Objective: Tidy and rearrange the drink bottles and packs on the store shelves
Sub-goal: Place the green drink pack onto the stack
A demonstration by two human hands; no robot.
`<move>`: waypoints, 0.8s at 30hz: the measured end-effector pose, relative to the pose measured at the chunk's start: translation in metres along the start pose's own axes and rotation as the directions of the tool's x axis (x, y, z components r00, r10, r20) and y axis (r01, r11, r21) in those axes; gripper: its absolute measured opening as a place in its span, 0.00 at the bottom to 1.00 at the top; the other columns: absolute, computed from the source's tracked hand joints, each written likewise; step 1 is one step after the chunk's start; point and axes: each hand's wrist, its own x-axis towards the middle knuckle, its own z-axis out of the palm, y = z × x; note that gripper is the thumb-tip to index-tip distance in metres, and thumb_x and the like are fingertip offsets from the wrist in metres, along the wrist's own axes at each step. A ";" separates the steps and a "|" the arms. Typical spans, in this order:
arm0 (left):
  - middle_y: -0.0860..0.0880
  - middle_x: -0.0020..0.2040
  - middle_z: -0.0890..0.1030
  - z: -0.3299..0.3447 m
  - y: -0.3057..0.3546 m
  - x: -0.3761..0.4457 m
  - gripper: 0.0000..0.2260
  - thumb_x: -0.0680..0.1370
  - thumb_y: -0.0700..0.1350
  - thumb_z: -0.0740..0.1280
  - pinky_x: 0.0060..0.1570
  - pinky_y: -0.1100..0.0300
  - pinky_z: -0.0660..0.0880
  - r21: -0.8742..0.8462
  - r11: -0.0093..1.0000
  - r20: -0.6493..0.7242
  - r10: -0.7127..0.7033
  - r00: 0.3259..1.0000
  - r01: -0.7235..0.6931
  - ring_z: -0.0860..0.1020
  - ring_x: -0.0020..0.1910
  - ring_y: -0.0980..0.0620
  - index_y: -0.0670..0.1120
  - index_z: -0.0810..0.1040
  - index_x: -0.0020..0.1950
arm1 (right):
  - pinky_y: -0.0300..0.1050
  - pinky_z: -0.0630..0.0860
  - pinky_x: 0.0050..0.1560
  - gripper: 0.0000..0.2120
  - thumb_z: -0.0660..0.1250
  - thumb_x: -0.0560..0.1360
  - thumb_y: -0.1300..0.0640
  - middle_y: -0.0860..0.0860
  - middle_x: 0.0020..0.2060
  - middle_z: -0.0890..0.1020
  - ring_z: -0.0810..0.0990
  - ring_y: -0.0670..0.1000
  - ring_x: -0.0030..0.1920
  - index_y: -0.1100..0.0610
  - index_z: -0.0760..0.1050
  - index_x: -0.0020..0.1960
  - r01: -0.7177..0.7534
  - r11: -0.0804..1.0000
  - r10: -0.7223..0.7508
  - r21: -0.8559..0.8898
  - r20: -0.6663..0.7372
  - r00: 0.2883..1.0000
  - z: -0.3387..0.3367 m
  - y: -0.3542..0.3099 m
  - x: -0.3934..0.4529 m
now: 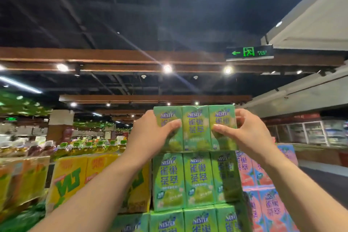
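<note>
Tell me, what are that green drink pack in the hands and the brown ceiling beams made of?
The green pack looks like three paper cartons wrapped in clear plastic film: flat printed faces, sharp box edges and a slight gloss. The left hand and right hand grip its sides. The ceiling beams look like brown wood, or a wood-look finish; I cannot tell which.

A stack of green Nestea packs [195, 179] carries the top green pack [195, 128]; pink packs [263, 194] just beside.
</note>
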 end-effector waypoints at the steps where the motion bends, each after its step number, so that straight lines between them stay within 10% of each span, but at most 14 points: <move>1: 0.56 0.45 0.83 0.000 -0.002 0.004 0.31 0.62 0.75 0.63 0.47 0.52 0.79 0.050 0.999 0.026 -0.020 0.999 0.019 0.80 0.44 0.55 0.54 0.80 0.52 | 0.53 0.80 0.50 0.22 0.76 0.62 0.34 0.41 0.40 0.84 0.83 0.43 0.43 0.46 0.77 0.48 -0.001 1.000 0.001 -0.027 0.022 1.000 0.002 0.001 0.003; 15: 0.48 0.35 0.82 0.003 -0.005 0.018 0.22 0.71 0.65 0.71 0.34 0.54 0.75 0.128 0.987 0.080 -0.112 0.991 0.101 0.80 0.34 0.48 0.45 0.77 0.38 | 0.54 0.81 0.50 0.20 0.75 0.67 0.38 0.43 0.44 0.85 0.84 0.44 0.45 0.48 0.78 0.53 -0.044 0.999 0.046 -0.017 0.124 0.991 0.022 0.012 0.018; 24: 0.53 0.56 0.82 -0.017 -0.006 -0.006 0.28 0.68 0.67 0.72 0.50 0.57 0.75 0.197 0.979 0.096 -0.073 0.993 0.053 0.80 0.56 0.51 0.52 0.78 0.60 | 0.42 0.70 0.51 0.26 0.71 0.72 0.40 0.44 0.53 0.81 0.77 0.46 0.52 0.53 0.74 0.65 0.044 0.988 -0.047 -0.150 -0.017 0.999 0.019 -0.005 -0.010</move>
